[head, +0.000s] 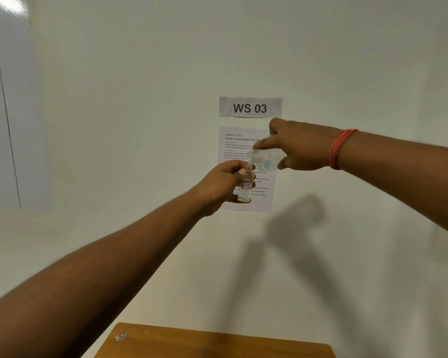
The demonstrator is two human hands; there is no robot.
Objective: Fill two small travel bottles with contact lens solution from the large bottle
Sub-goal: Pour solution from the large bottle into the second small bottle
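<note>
The left hand [223, 180] wraps an upright small travel bottle [245, 188], seemingly about half full. Just above and right of that bottle, the right hand [299, 146] grips the large bottle [263, 160], lying nearly level, its open neck directly over the small bottle's mouth, some liquid remaining inside.

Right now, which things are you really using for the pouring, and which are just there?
Using:
- small travel bottle, gripped upright by the left hand
- large bottle, tipped by the right hand, its open neck over the small one

Just there:
- WS 03 sign
- instruction sheet on the wall
- wooden table
- red wrist thread
</note>
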